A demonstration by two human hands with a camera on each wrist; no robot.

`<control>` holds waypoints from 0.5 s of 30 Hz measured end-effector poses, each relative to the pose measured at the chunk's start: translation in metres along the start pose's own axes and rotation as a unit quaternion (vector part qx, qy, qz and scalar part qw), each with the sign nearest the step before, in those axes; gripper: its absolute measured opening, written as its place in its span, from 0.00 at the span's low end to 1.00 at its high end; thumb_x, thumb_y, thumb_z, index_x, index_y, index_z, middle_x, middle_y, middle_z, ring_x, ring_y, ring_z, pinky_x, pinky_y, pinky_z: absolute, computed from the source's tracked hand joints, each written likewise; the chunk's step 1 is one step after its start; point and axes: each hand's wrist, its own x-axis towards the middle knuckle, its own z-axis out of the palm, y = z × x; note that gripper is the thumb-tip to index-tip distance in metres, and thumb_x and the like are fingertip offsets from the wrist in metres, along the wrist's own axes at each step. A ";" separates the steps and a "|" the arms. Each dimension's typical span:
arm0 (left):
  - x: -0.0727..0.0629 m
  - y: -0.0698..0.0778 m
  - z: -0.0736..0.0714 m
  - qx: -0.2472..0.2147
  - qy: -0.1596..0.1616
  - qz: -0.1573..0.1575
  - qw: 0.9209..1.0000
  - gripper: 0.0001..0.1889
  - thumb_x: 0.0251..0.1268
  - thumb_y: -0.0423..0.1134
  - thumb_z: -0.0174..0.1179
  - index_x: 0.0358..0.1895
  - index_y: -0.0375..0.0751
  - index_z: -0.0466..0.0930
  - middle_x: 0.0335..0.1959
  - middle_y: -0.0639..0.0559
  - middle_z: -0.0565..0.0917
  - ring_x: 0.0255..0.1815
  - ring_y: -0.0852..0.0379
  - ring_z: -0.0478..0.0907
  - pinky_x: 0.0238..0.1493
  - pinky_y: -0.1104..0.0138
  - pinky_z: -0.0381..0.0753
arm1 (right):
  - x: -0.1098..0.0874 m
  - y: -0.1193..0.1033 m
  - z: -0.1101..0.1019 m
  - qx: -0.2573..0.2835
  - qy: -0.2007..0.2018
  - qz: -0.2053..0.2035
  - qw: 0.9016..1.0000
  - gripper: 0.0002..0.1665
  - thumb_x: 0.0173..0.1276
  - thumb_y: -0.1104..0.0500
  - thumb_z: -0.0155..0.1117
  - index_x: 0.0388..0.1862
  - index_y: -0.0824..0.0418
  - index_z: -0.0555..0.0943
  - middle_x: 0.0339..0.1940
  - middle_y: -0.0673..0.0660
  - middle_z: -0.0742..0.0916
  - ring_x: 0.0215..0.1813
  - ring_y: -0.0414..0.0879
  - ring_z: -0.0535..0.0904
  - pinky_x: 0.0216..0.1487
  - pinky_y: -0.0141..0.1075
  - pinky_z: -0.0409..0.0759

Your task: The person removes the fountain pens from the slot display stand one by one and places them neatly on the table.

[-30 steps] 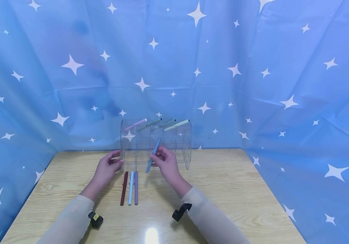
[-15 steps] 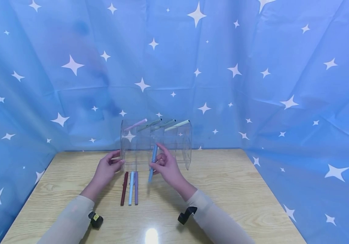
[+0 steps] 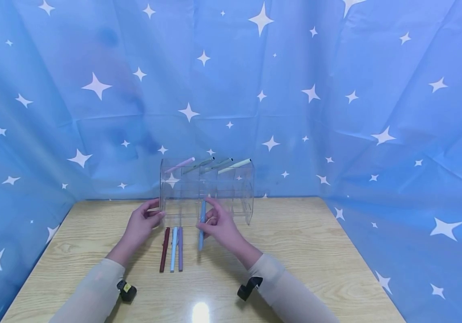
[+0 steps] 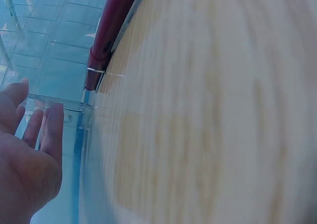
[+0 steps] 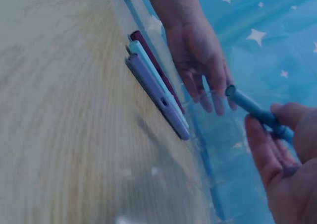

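Observation:
A clear acrylic organizer [image 3: 190, 208] stands at the back of the table. My left hand [image 3: 139, 222] holds its left side, thumb and fingers on either side of the panel edge in the left wrist view. In front of the organizer, my right hand [image 3: 222, 224] pinches a blue pen [image 3: 201, 233] between thumb and fingers, above the table. One end of that pen [image 5: 252, 106] sticks out past the fingertips in the right wrist view. Just left of it, a maroon pen [image 3: 164, 251], a light blue pen [image 3: 173, 253] and a purple pen [image 3: 180, 251] lie side by side.
Several pens lean in the organizer's top compartments, among them a pink pen [image 3: 180, 165] and a pale green pen [image 3: 235, 165]. Behind the wooden table [image 3: 303, 251] hangs a blue curtain [image 3: 231, 80] with white stars.
The right hand has drawn the blue pen down and toward the front, away from the organizer, and turned it nearly in line with the lying pens. The left hand has stayed still.

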 end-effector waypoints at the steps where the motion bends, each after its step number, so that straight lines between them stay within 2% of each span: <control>1: 0.000 0.000 0.000 -0.001 -0.001 0.000 1.000 0.31 0.83 0.31 0.65 0.82 0.33 0.68 0.77 0.32 0.74 0.74 0.33 0.75 0.63 0.63 0.91 | -0.001 0.000 0.002 -0.007 -0.004 0.006 1.000 0.51 0.73 0.68 0.78 0.89 0.48 0.66 0.47 0.59 0.83 0.35 0.46 0.85 0.41 0.49 0.97; 10: 0.001 -0.001 0.001 0.002 -0.003 0.001 1.000 0.31 0.83 0.33 0.65 0.83 0.33 0.68 0.78 0.32 0.73 0.74 0.33 0.75 0.62 0.64 0.91 | -0.009 0.014 0.025 -0.089 -0.016 0.031 0.995 0.50 0.72 0.67 0.79 0.88 0.55 0.66 0.41 0.56 0.85 0.32 0.45 0.85 0.34 0.47 0.96; 15: 0.001 -0.002 0.001 0.002 0.000 0.000 1.000 0.31 0.83 0.33 0.66 0.82 0.33 0.69 0.77 0.32 0.73 0.73 0.35 0.76 0.61 0.63 0.92 | -0.010 0.019 0.037 -0.132 -0.028 0.033 0.990 0.51 0.69 0.67 0.81 0.87 0.61 0.67 0.37 0.54 0.86 0.30 0.43 0.84 0.30 0.39 0.93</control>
